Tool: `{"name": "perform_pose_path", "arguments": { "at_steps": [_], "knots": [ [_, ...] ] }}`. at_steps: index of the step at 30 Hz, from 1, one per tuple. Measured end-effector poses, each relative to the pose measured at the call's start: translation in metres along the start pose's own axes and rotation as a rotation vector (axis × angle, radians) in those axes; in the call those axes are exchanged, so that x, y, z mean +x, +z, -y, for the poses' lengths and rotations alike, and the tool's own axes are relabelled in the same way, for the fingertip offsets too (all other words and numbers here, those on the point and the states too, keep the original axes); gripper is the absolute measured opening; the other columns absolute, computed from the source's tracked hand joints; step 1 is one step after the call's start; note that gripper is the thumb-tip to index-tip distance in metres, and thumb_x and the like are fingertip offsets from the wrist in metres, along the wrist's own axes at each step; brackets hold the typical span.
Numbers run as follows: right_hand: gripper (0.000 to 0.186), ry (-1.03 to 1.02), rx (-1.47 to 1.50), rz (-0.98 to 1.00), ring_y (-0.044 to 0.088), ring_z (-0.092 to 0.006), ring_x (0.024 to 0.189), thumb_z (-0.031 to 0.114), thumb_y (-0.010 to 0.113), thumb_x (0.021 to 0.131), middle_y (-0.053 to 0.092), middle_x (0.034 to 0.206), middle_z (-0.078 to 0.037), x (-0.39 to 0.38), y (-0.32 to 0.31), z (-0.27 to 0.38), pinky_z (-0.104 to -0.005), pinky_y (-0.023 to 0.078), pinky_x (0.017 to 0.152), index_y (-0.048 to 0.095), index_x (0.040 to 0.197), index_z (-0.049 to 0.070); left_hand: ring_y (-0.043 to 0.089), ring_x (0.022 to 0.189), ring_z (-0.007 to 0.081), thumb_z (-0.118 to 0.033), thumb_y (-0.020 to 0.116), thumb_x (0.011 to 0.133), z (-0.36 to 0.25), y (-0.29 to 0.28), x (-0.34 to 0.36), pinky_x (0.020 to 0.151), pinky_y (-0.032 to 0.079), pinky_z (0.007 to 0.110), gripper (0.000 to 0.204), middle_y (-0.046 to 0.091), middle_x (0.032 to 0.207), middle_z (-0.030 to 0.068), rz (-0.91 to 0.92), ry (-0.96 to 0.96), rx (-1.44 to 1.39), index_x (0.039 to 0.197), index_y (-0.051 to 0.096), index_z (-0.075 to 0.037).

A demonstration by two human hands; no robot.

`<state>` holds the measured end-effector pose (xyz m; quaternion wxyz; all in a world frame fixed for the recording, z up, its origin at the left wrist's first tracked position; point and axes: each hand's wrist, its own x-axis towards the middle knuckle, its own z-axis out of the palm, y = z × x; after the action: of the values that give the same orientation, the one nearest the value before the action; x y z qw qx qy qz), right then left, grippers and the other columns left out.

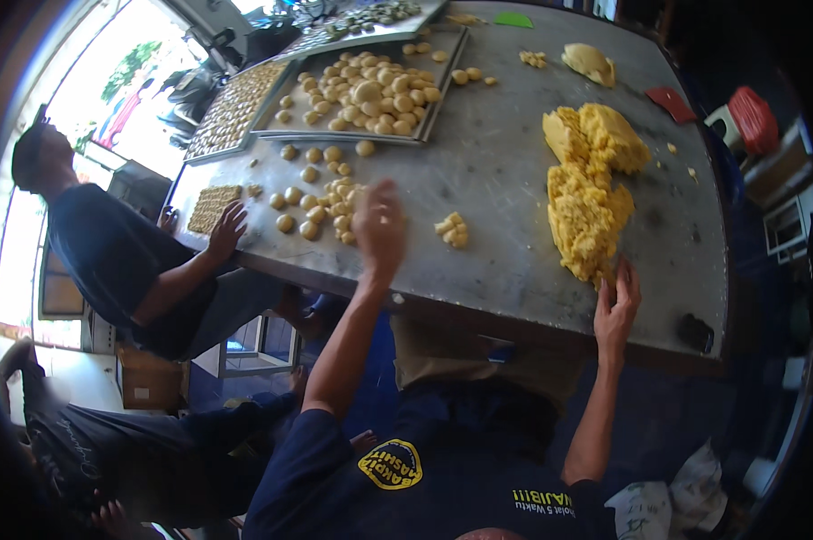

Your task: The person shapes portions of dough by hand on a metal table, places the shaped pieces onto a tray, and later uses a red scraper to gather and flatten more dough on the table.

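My left hand [381, 232] is over the table beside a cluster of small pale dough balls [341, 202], smeared by motion, so its fingers and anything in them cannot be made out. At the near right, my right hand [616, 304] has its thumb and fingers closed around the near tip of a large crumbly mass of yellow filling [588, 216]. A second lump of the same filling [615, 135] joins it on the far side. Between my hands lies a small heap of pale dough pieces [452, 229], touched by neither hand.
A metal tray [271, 126] piled with dough balls stands at the far left, beside another tray of small rounds [235, 103]. A pale dough lump [589, 65] and a red scraper [672, 103] lie far right. A co-worker [127, 243] stands at the table's left edge.
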<state>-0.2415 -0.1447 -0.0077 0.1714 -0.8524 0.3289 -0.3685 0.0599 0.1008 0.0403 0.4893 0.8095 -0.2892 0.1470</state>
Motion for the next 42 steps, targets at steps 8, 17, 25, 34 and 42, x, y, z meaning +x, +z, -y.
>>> {"name": "perform_pose_path", "arguments": {
  "at_steps": [8, 17, 25, 34, 42],
  "knots": [
    [0.049, 0.14, -0.072, 0.304, 0.051, -0.0349, 0.118, 0.008, 0.062, 0.095, 0.054, 0.131, -0.02, 0.004, -0.018, 0.012, -0.0439, 0.046, 0.098, 0.052, 0.142, 0.006, 0.062, 0.091, 0.037, -0.011, 0.063, 0.091, 0.012, 0.033, -0.039, 0.082, 0.049, 0.043, 0.019, 0.067, 0.106, 0.0165, 0.362, 0.047, 0.133, 0.109, 0.061, -0.004],
    [0.044, -0.043, -0.087, 0.338, 0.056, -0.0373, 0.109, 0.002, 0.063, 0.092, 0.06, 0.122, -0.016, -0.018, -0.026, 0.021, -0.0451, 0.046, 0.097, 0.058, 0.136, 0.005, 0.06, 0.075, 0.0091, -0.012, 0.06, 0.098, 0.036, 0.027, -0.023, 0.068, 0.05, 0.025, 0.021, 0.067, 0.092, 0.0042, 0.219, -0.637, -0.502, 0.115, 0.062, 0.001],
    [0.049, 0.103, -0.229, 0.224, 0.048, -0.0418, 0.124, 0.0, 0.058, 0.094, 0.045, 0.141, -0.023, 0.003, -0.004, 0.004, -0.0481, 0.045, 0.102, 0.049, 0.142, 0.001, 0.063, 0.08, 0.0098, -0.014, 0.057, 0.1, 0.008, 0.035, -0.006, 0.069, 0.051, 0.026, 0.022, 0.069, 0.095, 0.0054, 0.323, -0.393, -0.559, 0.118, 0.065, -0.004],
    [0.038, 0.043, -0.042, 0.091, 0.059, -0.0362, 0.101, 0.0, 0.07, 0.082, 0.066, 0.111, -0.015, 0.011, -0.005, 0.004, -0.0452, 0.047, 0.09, 0.068, 0.12, 0.004, 0.059, 0.067, 0.0098, -0.015, 0.056, 0.101, 0.009, 0.051, -0.026, 0.063, 0.05, 0.027, 0.016, 0.067, 0.081, 0.0055, 0.356, -0.268, -0.162, 0.103, 0.063, -0.001],
    [0.045, -0.005, -0.194, 0.342, 0.057, -0.036, 0.1, -0.007, 0.066, 0.074, 0.062, 0.099, -0.016, 0.023, -0.015, 0.004, -0.0448, 0.049, 0.088, 0.072, 0.116, 0.008, 0.064, 0.072, 0.0197, -0.012, 0.061, 0.097, -0.001, 0.048, -0.024, 0.067, 0.053, 0.032, 0.022, 0.069, 0.093, 0.0101, 0.264, 0.158, -0.165, 0.117, 0.061, -0.004]
  ]
}}
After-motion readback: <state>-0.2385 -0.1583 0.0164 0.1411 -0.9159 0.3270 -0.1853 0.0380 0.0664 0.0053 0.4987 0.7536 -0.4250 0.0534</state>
